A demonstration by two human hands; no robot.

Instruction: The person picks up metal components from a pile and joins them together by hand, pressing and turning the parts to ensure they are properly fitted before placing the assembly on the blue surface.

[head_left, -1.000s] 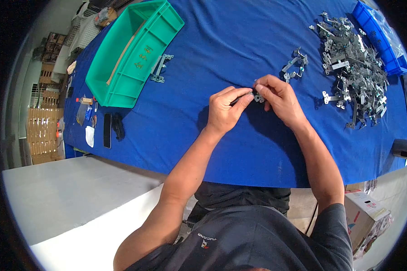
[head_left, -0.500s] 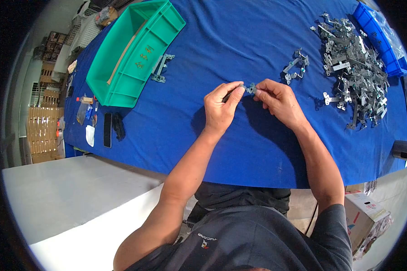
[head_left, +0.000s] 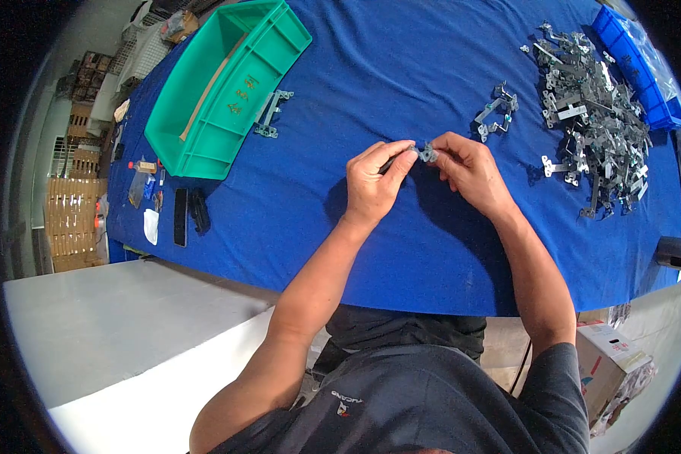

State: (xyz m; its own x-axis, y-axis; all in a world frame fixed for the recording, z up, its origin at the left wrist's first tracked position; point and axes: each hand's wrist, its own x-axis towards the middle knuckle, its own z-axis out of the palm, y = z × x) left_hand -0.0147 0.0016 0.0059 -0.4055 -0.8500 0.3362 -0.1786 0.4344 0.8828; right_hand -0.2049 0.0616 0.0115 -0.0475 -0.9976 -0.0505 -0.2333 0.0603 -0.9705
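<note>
Between my two hands, above the blue cloth, is a small grey metal part (head_left: 427, 154). My left hand (head_left: 376, 181) pinches its left side between thumb and fingers, and most of that side is hidden. On the right side, my right hand (head_left: 473, 172) grips the same part with thumb and forefinger. A small group of similar metal parts (head_left: 496, 112) lies on the cloth beyond my right hand. Farther right is a large heap of metal brackets (head_left: 594, 121).
A green bin (head_left: 223, 136) stands at the left, with metal brackets (head_left: 271, 113) beside it. A black phone (head_left: 181, 218) and small items lie on the left edge of the cloth (head_left: 280, 242). A blue crate (head_left: 634, 68) is behind the heap.
Both hands stay together on the metal part. My left hand and the part have shifted slightly to the right.
</note>
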